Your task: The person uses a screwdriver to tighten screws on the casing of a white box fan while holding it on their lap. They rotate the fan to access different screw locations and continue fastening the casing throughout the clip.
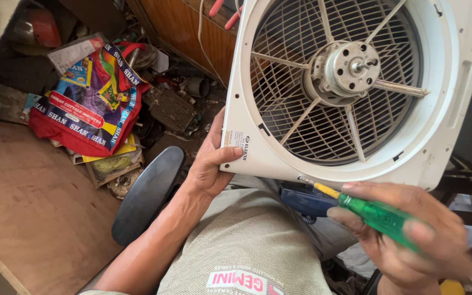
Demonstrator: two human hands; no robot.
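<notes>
Two hands on fan housing (279,158), screwdriver (375,213) tip hidden, top cropped

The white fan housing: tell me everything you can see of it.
The white fan housing is a squarish frame that looks like plastic, with rounded corners and a round opening. Behind the opening sits a wire-like grille; thin spokes run from the rim to a bare metal motor whose short shaft sticks out, no blade on it. It is held tilted above the person's lap. The left hand grips its lower left corner; the screwdriver in the right hand meets its bottom edge.
</notes>
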